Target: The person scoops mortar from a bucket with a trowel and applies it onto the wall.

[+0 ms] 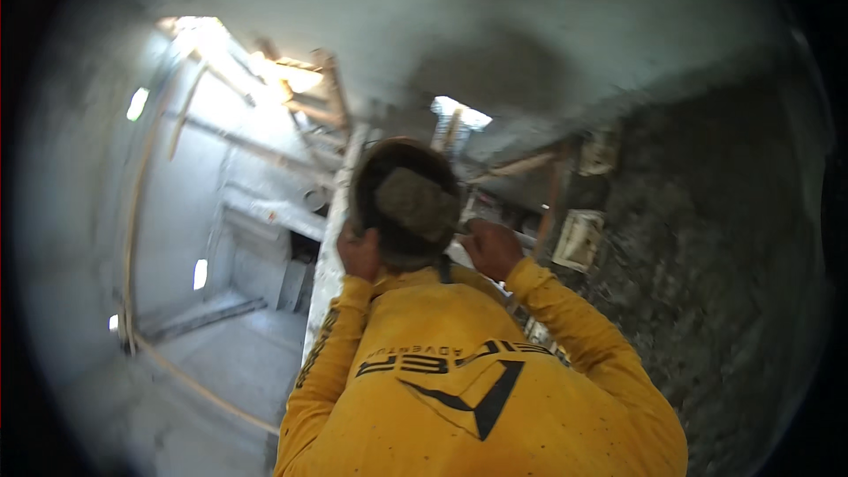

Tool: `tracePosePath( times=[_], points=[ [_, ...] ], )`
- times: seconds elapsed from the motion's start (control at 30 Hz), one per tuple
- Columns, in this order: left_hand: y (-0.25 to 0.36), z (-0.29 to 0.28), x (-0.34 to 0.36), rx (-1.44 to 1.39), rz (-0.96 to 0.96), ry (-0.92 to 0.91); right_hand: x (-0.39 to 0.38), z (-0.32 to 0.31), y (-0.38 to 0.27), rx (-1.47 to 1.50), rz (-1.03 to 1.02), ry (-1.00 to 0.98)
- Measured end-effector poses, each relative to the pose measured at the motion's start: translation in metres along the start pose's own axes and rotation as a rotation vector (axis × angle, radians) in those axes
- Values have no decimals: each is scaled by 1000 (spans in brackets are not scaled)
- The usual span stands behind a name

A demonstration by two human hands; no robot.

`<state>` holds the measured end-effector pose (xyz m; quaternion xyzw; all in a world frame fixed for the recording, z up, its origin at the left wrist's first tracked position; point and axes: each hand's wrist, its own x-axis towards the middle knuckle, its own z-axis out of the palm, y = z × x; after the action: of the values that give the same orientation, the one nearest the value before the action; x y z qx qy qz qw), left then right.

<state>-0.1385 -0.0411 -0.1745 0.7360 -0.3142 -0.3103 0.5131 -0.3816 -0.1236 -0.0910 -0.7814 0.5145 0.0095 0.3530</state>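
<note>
A round dark bucket (pixel 362 178) is held up in front of my chest, with a grey lump of what looks like mortar (pixel 415 202) inside it. My left hand (pixel 359 254) is closed on the left side of its rim. On the opposite side, my right hand (pixel 492 249) grips at the rim, its fingers partly hidden and slightly blurred. Both arms wear yellow sleeves, and the bucket's underside is out of sight.
A rough, dark grey wall (pixel 698 283) rises at the right, with pale rectangular boxes (pixel 579 239) set along its edge. Timber pieces (pixel 329 93) stand at the upper left. A narrow pale edge (pixel 325 287) runs left of the bucket; a long thin strip (pixel 134 221) lies farther left.
</note>
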Motion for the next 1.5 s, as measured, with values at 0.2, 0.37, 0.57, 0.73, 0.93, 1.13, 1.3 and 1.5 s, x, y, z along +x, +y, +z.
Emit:
tracePosePath(
  times=[0.2, 0.37, 0.57, 0.73, 0.93, 1.13, 1.3, 1.5],
  points=[
    [-16, 12, 13, -197, -25, -101, -9, -45, 30, 304, -32, 151],
    [-13, 10, 14, -192, -93, -77, 7, -122, 107, 888, 271, 186],
    [13, 5, 13, -252, -177, -81, -31, -205, 221, 967, 724, 886],
    [7, 14, 16, -276, -176, -31, -127, -124, 211, 811, 624, 1009],
    [-21, 15, 21, -155, -228, -4, -67, -82, 110, 115, 166, 600],
    [-9, 21, 13, -20, -8, -36, 28, -40, 35, -502, -77, 148],
    [2, 23, 2, -60, -111, -9, 79, 26, -20, -411, -188, 2],
    [12, 9, -1, -304, -137, 84, 57, 17, -22, -144, -171, -135]
  ],
)
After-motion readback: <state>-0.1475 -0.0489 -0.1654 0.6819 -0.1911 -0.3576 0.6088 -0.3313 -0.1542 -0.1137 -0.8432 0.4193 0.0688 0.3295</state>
